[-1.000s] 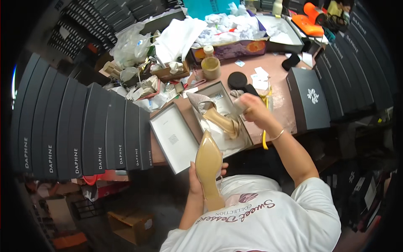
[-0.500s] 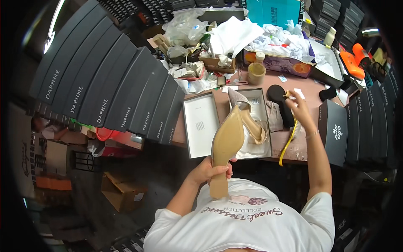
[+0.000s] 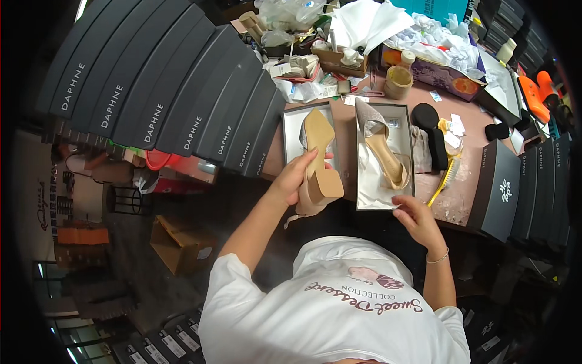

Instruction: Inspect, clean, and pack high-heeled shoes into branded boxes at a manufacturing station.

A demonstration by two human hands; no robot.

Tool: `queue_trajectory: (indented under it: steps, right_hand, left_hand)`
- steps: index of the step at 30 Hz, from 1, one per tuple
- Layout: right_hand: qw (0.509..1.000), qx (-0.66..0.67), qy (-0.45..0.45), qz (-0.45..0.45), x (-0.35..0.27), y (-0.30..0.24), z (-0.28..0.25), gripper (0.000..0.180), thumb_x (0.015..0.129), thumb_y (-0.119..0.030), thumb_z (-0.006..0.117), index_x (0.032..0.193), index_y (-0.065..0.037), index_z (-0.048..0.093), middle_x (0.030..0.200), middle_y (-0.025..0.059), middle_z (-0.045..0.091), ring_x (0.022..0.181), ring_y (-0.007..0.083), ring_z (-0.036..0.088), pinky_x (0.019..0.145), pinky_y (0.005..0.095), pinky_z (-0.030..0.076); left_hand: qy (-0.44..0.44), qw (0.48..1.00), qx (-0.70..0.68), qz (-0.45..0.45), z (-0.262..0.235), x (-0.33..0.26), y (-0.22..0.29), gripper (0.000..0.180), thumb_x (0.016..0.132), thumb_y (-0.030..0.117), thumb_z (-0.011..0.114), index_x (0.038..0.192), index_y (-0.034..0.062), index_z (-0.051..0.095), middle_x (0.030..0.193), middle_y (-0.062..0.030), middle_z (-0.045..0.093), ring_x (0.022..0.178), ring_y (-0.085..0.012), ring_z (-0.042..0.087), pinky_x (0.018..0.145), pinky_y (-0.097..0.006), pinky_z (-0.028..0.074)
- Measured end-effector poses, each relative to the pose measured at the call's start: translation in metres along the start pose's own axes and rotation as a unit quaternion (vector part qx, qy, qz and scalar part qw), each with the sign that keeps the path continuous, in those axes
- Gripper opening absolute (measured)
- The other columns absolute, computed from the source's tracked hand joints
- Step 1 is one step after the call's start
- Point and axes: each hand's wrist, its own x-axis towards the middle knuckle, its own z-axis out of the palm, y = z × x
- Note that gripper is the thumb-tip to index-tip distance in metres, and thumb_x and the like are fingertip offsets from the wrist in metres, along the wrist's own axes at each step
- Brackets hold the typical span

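My left hand [image 3: 292,179] is closed around a beige block-heeled shoe [image 3: 317,133], holding it sole up with the toe pointing away from me. A thin strap dangles from its back, and the shoe hides part of the shallow white-lined box lid [image 3: 292,124] behind it. The matching pointed shoe [image 3: 379,141], with a glittery toe, lies in the open shoe box [image 3: 359,176] on white tissue paper [image 3: 374,197]. At that box's near right corner is my right hand [image 3: 419,223], fingers slightly apart and nothing visible in them; whether it touches the box I cannot tell.
Stacked dark shoe boxes [image 3: 170,79] rise at left, more [image 3: 542,188] at right. Beside the open box lie a black round-ended pad [image 3: 426,118] and a yellow-handled brush [image 3: 447,179]. Farther back are a jar [image 3: 398,82] and a carton of crumpled paper [image 3: 433,67].
My left hand has moved the shoe leftward, over the lid, turning its heel up toward me. My right hand has come from beside the black pad to the box's near corner. The view has shifted.
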Motion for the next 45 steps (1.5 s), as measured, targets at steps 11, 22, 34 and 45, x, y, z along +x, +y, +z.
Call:
queue_trajectory:
  steps: [11,22,34,45]
  right_hand:
    - [0.992,-0.076,-0.097,-0.033,0.003,-0.02,0.04,0.03,0.082,-0.005,0.066,0.109,0.003,0.058,0.092,0.0139,0.062,0.079,0.0204,0.063,0.071,0.0289,0.051]
    - [0.992,-0.088,-0.082,-0.043,-0.002,-0.017,0.04,0.029,0.082,-0.011,0.066,0.108,0.0,0.059,0.086,0.0147,0.06,0.074,0.0271,0.061,0.068,0.0335,0.049]
    - [0.993,-0.07,0.051,-0.075,0.019,-0.008,-0.01,0.021,0.085,-0.011,0.063,0.102,0.001,0.061,0.083,0.0147,0.062,0.073,0.0232,0.061,0.066,0.0312,0.048]
    - [0.876,-0.395,0.262,0.09,0.159,0.094,-0.185,0.029,0.081,-0.021,0.061,0.104,-0.005,0.055,0.092,0.0205,0.063,0.084,0.0373,0.062,0.075,0.0442,0.049]
  left_hand:
    - [-0.1,0.994,0.034,0.007,-0.001,-0.018,0.01,0.056,0.089,0.029,0.04,0.131,-0.0076,0.037,0.086,-0.0093,0.06,0.074,-0.017,0.062,0.068,-0.028,0.052]
    - [-0.141,0.986,0.084,0.003,0.013,-0.026,0.012,0.063,0.084,0.032,0.044,0.129,-0.0105,0.037,0.083,-0.0102,0.059,0.071,-0.0184,0.063,0.067,-0.029,0.053]
    - [0.007,0.994,0.1,0.046,0.008,-0.015,-0.009,0.048,0.09,0.021,0.049,0.127,-0.0079,0.041,0.08,-0.0063,0.059,0.068,-0.0152,0.061,0.062,-0.027,0.052]
    - [0.08,0.993,0.008,0.083,0.079,0.017,-0.051,0.042,0.092,0.016,0.047,0.126,-0.0084,0.041,0.082,-0.008,0.058,0.07,-0.0155,0.061,0.063,-0.029,0.051]
